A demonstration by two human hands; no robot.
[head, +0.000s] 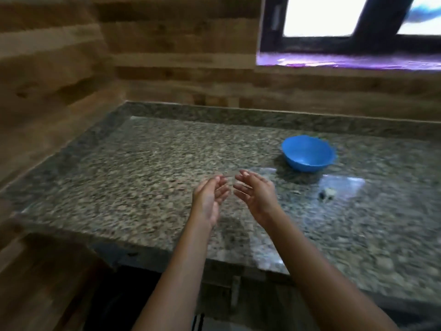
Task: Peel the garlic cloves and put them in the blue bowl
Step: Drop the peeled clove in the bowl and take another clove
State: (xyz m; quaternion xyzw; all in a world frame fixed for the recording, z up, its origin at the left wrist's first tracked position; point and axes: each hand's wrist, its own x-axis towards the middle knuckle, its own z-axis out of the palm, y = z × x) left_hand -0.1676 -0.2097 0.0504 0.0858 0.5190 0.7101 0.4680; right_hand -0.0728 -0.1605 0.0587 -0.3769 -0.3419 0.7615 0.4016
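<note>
A blue bowl (307, 152) stands on the granite counter at the right, and its visible inside looks empty. In front of it and to its right lies a small pale lump (328, 194), blurred, which looks like garlic, on a bright patch of the counter. My left hand (210, 199) and my right hand (256, 194) hover above the middle of the counter, palms facing each other, fingers spread, nothing in either. Both are left of the bowl and the garlic.
The speckled granite counter (155, 177) ends in a front edge (191, 252) near me. Wood-patterned walls (59, 80) close the left and back. A window (346, 25) sits at the upper right. The whole frame is motion-blurred.
</note>
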